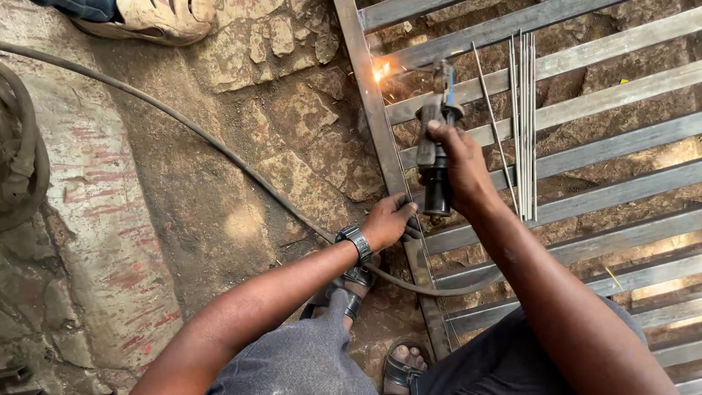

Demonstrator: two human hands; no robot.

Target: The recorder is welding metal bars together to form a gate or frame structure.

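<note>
Item: right hand (459, 170), as I see it from the head camera. Fingers wrapped tight round the black welding electrode holder (436, 164), nose aimed up the frame so the rod tip meets the joint where a flat slat butts the steel gate frame (371, 110); spark (380, 71) burning there, near the frame's upper left corner.

Item: left hand (387, 222), wristwatch (355, 242) on it. Closed over the frame's left upright, I judge to pin it flat on the stone floor (219, 146).

Item: welding cable (183, 124). Runs from the far left, under the left hand, looping back to the holder.

Item: spare electrodes (523, 117). Bundle laid across the slats, just right of the holder, within reach.

Room: open floor left of the upright; another person's shoe (157, 18) at the top edge; my sandalled feet crowd the lower edge.
</note>
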